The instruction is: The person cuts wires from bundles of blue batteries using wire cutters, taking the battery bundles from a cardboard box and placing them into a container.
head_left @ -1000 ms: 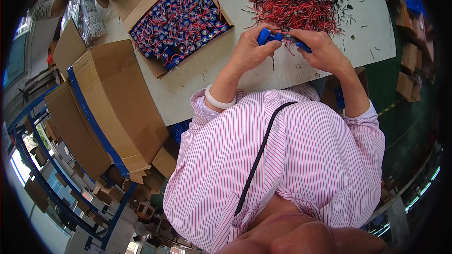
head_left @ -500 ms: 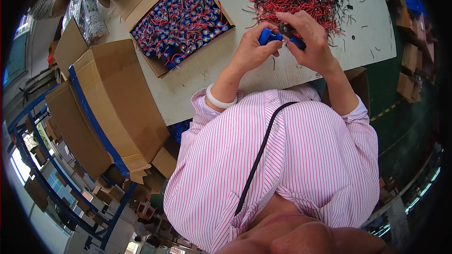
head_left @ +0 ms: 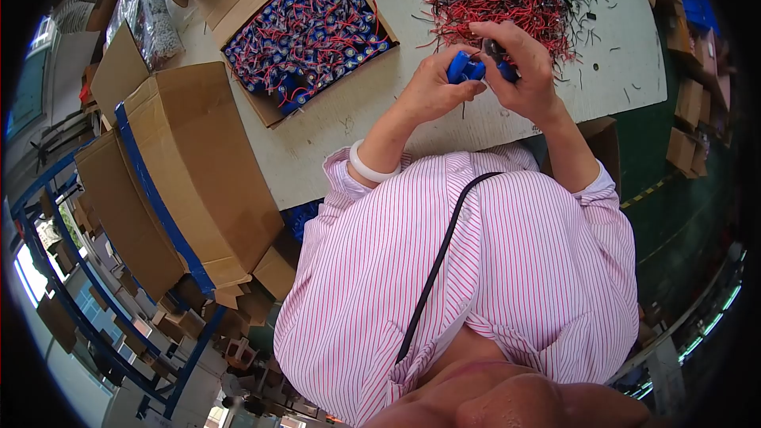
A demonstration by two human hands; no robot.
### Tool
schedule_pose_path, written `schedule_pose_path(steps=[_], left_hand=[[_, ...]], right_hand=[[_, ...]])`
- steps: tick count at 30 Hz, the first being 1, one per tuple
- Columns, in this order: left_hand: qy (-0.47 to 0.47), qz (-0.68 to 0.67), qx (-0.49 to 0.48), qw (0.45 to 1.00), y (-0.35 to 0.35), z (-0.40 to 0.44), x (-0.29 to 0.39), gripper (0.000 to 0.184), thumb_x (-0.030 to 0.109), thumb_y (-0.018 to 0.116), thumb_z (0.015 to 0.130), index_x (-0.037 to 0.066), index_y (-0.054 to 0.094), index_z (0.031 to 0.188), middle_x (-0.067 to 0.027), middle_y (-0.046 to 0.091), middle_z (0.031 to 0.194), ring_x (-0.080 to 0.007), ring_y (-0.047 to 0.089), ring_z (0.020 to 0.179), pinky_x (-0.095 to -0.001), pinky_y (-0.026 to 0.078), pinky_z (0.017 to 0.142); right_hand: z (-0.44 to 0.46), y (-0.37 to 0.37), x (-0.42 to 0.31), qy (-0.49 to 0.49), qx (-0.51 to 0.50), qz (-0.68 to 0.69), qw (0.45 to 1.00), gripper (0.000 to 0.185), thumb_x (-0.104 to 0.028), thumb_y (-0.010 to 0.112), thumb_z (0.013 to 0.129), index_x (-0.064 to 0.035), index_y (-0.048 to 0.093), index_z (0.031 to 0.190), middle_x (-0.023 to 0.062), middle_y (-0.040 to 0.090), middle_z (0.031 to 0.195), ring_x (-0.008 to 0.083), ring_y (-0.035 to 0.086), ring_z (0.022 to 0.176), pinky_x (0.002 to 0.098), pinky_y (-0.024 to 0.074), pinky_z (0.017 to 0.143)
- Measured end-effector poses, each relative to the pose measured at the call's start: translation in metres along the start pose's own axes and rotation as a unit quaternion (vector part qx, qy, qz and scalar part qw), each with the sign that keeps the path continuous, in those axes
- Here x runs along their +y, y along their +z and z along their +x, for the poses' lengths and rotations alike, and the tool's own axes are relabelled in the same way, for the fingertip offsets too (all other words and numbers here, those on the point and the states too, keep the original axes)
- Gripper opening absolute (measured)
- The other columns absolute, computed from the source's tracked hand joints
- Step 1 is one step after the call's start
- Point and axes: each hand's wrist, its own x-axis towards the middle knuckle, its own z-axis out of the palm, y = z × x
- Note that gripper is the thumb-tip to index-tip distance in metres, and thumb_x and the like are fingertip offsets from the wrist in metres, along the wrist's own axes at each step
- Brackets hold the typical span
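Observation:
My left hand (head_left: 434, 89) is closed around a blue battery pack (head_left: 465, 68), two blue cylinders side by side, pinched between thumb and fingers. My right hand (head_left: 523, 71) grips a pair of wire cutters (head_left: 495, 51) with dark jaws and blue handles, close beside the pack. Thin wire ends show near the pack, but where the jaws meet them is hidden by the fingers. Beyond my hands lies a heap of red and black wire offcuts (head_left: 507, 0).
An open carton (head_left: 265, 115) full of blue battery packs with red and black wires stands left on the white table (head_left: 317, 158). A larger cardboard box (head_left: 210, 166) sits at the table's left edge. Loose wire bits (head_left: 626, 91) are scattered to the right.
Both hands have shifted slightly, with the battery pack a little to the right and turned. The cutters have swung to a more upright angle.

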Motion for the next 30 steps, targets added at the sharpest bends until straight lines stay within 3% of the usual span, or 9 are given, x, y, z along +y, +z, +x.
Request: schedule_pose_path(steps=[4,7,12,15,22,25,27,28,30], left_hand=[[-0.011,-0.01,0.005,1.0,-0.002,0.002,0.005,0.027,0.008,0.066,0.073,0.004,0.052,0.096,-0.002,0.056,0.072,-0.0092,0.056,0.06,-0.0223,0.044,0.049],[-0.076,-0.166,0.014,0.983,-0.01,0.001,0.011,0.031,0.001,0.063,0.072,0.004,0.048,0.099,-0.0049,0.057,0.081,-0.0125,0.058,0.064,-0.0211,0.044,0.05],[-0.016,-0.361,0.012,0.932,-0.011,0.003,0.003,0.019,0.014,0.055,0.075,0.006,0.047,0.09,-0.0137,0.055,0.094,-0.0236,0.058,0.078,-0.0257,0.044,0.05],[-0.007,-0.431,-0.01,0.902,-0.011,0.004,-0.002,0.02,0.019,0.053,0.076,0.005,0.047,0.089,-0.0146,0.055,0.095,-0.0237,0.056,0.077,-0.0292,0.047,0.053],[0.02,-0.402,-0.011,0.915,-0.009,0.003,0.007,0.031,0.023,0.052,0.075,0.002,0.05,0.098,-0.0154,0.054,0.097,-0.0225,0.056,0.078,-0.0306,0.047,0.054],[0.012,-0.387,0.016,0.922,-0.004,0.002,0.011,0.027,0.021,0.054,0.075,0.002,0.051,0.095,-0.0131,0.056,0.087,-0.0191,0.057,0.069,-0.0282,0.049,0.053],[0.008,-0.29,0.032,0.956,-0.003,0.001,0.008,0.022,0.018,0.059,0.078,0.002,0.053,0.091,-0.009,0.057,0.081,-0.0147,0.057,0.065,-0.0244,0.047,0.053],[0.01,-0.256,0.032,0.966,-0.002,0.0,0.005,0.02,0.015,0.066,0.078,0.002,0.055,0.089,-0.0046,0.058,0.079,-0.0089,0.056,0.065,-0.0202,0.045,0.053],[0.043,-0.123,0.079,0.988,0.007,-0.003,0.006,0.022,0.012,0.069,0.075,0.002,0.057,0.091,-0.0023,0.059,0.08,-0.0061,0.054,0.068,-0.0189,0.044,0.056]], right_hand=[[0.006,-0.025,-0.003,0.094,0.071,-0.007,0.993,0.037,0.006,0.057,0.073,-0.0041,0.056,0.109,0.0083,0.062,0.094,0.0142,0.06,0.07,0.0247,0.0482,0.063],[0.002,-0.031,-0.008,0.098,0.068,-0.021,0.993,0.037,0.006,0.057,0.073,-0.0037,0.056,0.108,0.0078,0.062,0.093,0.0141,0.06,0.07,0.0247,0.048,0.064],[-0.01,-0.014,-0.01,0.125,0.028,-0.016,0.992,0.04,0.005,0.059,0.07,-0.0027,0.055,0.109,0.0111,0.062,0.092,0.0204,0.061,0.072,0.0278,0.049,0.066],[-0.011,-0.005,-0.012,0.137,0.053,0.005,0.989,0.04,0.002,0.061,0.069,-0.0034,0.055,0.109,0.0114,0.062,0.09,0.0216,0.062,0.073,0.0292,0.0495,0.065],[-0.005,-0.005,-0.02,0.121,0.057,-0.006,0.991,0.04,0.002,0.061,0.069,-0.0035,0.055,0.108,0.0112,0.062,0.088,0.0217,0.062,0.072,0.0288,0.0493,0.064],[-0.006,-0.004,-0.021,0.124,0.066,-0.006,0.99,0.04,0.002,0.061,0.069,-0.0036,0.055,0.107,0.0112,0.062,0.086,0.022,0.062,0.072,0.029,0.0493,0.064],[-0.011,-0.004,-0.02,0.169,0.025,0.021,0.985,0.036,0.007,0.055,0.076,-0.0011,0.052,0.111,0.0055,0.062,0.094,0.0084,0.057,0.069,0.0217,0.0474,0.061],[-0.01,-0.003,-0.02,0.169,0.025,0.02,0.985,0.036,0.007,0.055,0.076,-0.0011,0.052,0.111,0.0055,0.062,0.094,0.0084,0.057,0.069,0.0217,0.0474,0.061],[-0.006,0.002,-0.021,0.163,0.058,0.016,0.985,0.04,0.002,0.062,0.067,-0.0035,0.055,0.107,0.0123,0.062,0.087,0.0248,0.063,0.073,0.0301,0.0496,0.064]])
